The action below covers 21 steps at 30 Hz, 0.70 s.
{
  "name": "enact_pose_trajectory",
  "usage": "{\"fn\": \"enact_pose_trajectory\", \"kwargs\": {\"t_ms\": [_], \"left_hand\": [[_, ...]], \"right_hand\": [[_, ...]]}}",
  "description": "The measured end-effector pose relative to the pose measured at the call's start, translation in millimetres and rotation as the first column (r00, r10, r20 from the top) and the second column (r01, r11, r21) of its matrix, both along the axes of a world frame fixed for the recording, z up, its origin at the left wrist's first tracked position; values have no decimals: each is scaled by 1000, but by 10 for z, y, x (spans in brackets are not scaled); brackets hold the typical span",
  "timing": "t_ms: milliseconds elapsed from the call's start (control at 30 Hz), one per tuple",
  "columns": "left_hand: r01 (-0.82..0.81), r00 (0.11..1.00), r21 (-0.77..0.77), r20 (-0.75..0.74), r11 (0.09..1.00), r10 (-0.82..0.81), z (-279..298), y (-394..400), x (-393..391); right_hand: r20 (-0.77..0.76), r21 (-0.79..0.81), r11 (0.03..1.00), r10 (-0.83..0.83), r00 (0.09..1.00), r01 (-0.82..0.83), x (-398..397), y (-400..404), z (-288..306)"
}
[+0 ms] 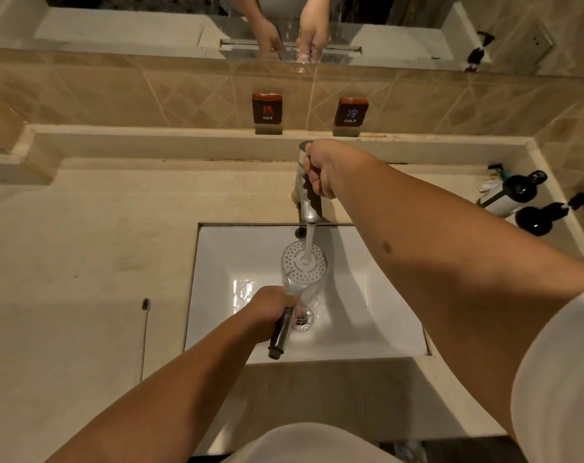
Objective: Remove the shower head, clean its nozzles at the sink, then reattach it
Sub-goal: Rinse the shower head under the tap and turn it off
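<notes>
I'm looking down on the counter [83,248], and set into it the white sink [367,315], with its near edge closest to me. Water is running from the faucet [309,202] at the sink's far edge, so we're well into the middle stage, I'd say. Removal is done: the shower head [304,264] is off its hose and out over the basin, nozzle face up, the stream landing right on it. My left hand [272,310] has its fingers wrapped tight round the chrome handle, just above the drain [304,320]. My right hand [320,168] is curled over the faucet lever. Rinsing is under way; scrubbing looks still to come, since the toothbrush [144,325] lies untouched on the counter, left of the sink. Reattaching is left after that.
</notes>
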<state>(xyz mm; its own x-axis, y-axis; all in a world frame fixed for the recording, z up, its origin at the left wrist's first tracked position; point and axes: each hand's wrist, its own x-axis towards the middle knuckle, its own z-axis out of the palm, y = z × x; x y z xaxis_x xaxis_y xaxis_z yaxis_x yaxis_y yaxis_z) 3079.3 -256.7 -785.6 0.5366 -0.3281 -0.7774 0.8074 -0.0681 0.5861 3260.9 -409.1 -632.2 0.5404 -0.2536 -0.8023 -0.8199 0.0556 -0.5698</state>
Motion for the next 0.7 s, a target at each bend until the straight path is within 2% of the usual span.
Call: {"fn": "enact_pose_trajectory", "kwargs": {"t_ms": [700], "left_hand": [[-22,1000,-7,-23,1000,21,-11,55,52]], "right_hand": [[-18,-19,999,26,1000,-26,15,-4,-4]]}}
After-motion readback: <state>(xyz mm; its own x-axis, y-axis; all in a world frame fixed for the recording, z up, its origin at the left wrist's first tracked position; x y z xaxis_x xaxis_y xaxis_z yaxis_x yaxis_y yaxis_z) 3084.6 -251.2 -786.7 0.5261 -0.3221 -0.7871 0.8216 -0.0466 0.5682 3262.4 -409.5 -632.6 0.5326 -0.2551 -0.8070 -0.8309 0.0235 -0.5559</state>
